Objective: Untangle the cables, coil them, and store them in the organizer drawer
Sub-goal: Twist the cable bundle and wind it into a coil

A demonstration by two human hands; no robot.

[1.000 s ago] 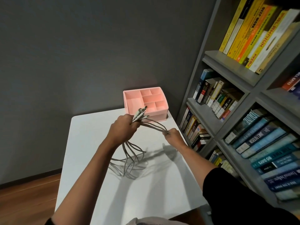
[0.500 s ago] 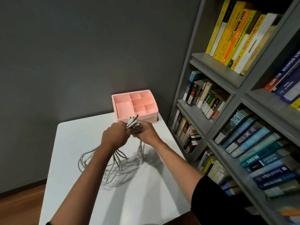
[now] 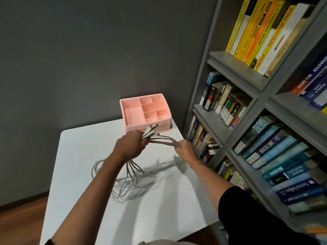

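From the head camera, the left hand is closed in a fist around a bundle of grey cables, held above the white table. The connector ends stick up and to the right out of the top of that fist, fanned a little. From the fist several strands arch to the right into the right hand, whose fingers are pinched shut on them just right of the left hand. Below the left fist the rest of the cables hang down and pool in loose loops on the table, near its middle. The pink organizer sits at the table's far right corner, just beyond the connectors, its top compartments open. A grey bookshelf full of books fills the right side.
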